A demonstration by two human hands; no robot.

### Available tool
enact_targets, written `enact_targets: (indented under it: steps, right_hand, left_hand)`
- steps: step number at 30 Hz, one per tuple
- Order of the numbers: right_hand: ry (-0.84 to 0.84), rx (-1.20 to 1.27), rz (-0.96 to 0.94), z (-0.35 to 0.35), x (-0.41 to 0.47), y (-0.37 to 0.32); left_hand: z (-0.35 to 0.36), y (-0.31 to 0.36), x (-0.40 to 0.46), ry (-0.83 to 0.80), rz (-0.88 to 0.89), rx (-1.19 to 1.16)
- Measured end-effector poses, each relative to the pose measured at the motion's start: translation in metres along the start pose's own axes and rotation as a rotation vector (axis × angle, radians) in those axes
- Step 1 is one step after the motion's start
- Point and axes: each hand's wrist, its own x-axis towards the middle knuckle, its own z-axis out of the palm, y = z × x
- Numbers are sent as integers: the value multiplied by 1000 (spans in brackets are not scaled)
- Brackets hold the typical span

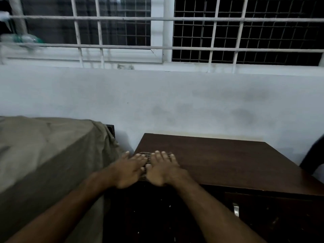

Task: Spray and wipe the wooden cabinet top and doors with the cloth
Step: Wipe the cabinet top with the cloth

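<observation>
A dark wooden cabinet top [228, 160] fills the lower right, against a white wall. A striped cloth [148, 157] lies flat at its near left corner. My left hand [128, 170] and my right hand [164, 170] rest side by side on the cloth, palms down and fingers spread, pressing it onto the wood. Most of the cloth is hidden under them. Below the top, a dark cabinet door [273, 216] with a metal handle [236, 209] shows. No spray bottle is clearly in view.
A bed or bulky piece covered in olive fabric [45, 151] stands close on the left, with a narrow gap to the cabinet. A barred window [163, 32] runs above the wall. A dark chair edge [313, 155] sits at far right.
</observation>
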Motion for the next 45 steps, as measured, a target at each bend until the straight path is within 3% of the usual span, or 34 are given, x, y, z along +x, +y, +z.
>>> enact_targets:
  steps: [3, 9, 17, 33, 39, 45]
  right_hand:
    - [23, 39, -39, -1, 16, -34]
    - [60, 51, -168, -2, 4, -29]
    - [91, 17, -87, -10, -34, 85]
    - [61, 49, 307, -17, -181, 376]
    - [142, 81, 290, -14, -187, 395]
    - [271, 169, 204, 23, -233, 403]
  left_hand:
    - [0, -31, -17, -42, -108, -25]
    - [-1, -20, -22, -9, -155, -9]
    - [-7, 83, 39, 15, -45, 2]
    - [-34, 382, 148, 3, 316, -101]
    - [-33, 397, 160, 12, 310, -114]
    - [-6, 415, 116, 130, 367, 16]
